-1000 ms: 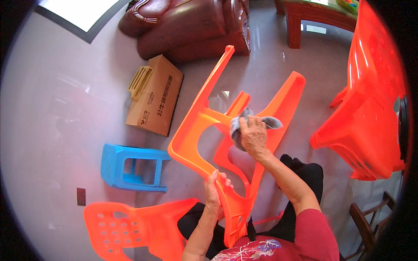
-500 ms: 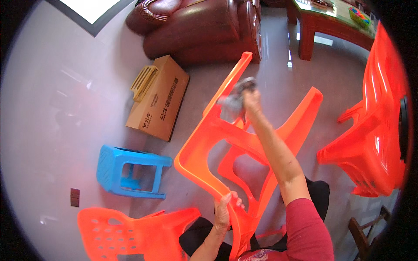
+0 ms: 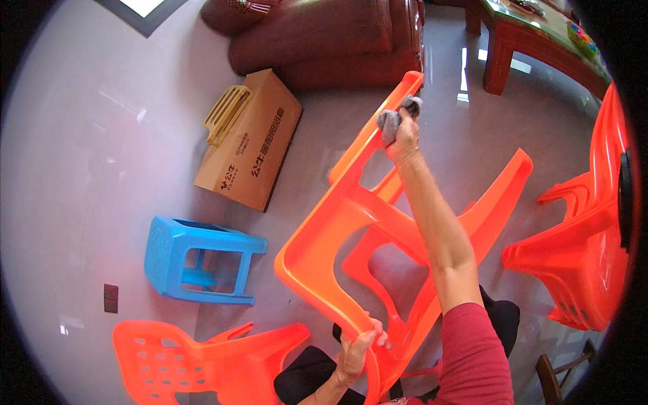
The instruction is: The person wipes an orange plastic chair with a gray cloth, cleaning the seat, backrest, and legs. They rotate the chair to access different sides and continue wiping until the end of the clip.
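Since the earlier frames, the right hand point(image 3: 405, 138) has travelled up the leg of the overturned orange plastic chair point(image 3: 351, 223), from near the seat's underside to the tip of the leg at upper centre of the frame. It is closed around a crumpled grey cloth point(image 3: 393, 120), pressing it against the end of that leg just below the brown leather sofa point(image 3: 324, 37). The left hand point(image 3: 358, 347), at lower centre, is clamped with curled fingers over the chair's rim, steadying it across the person's lap.

As a judgement, the wiping looks partway done: one leg has been followed to its end, while the other leg reaching toward the right of the frame and the inner frame of the seat show no cloth on them now; whether they are already clean cannot be told.

Around the work, a cardboard box point(image 3: 250, 145) lies left of centre, a blue plastic stool point(image 3: 196, 260) on its side below it, a second orange perforated chair point(image 3: 196, 358) at lower left, and stacked orange chairs point(image 3: 580, 250) at the right edge.
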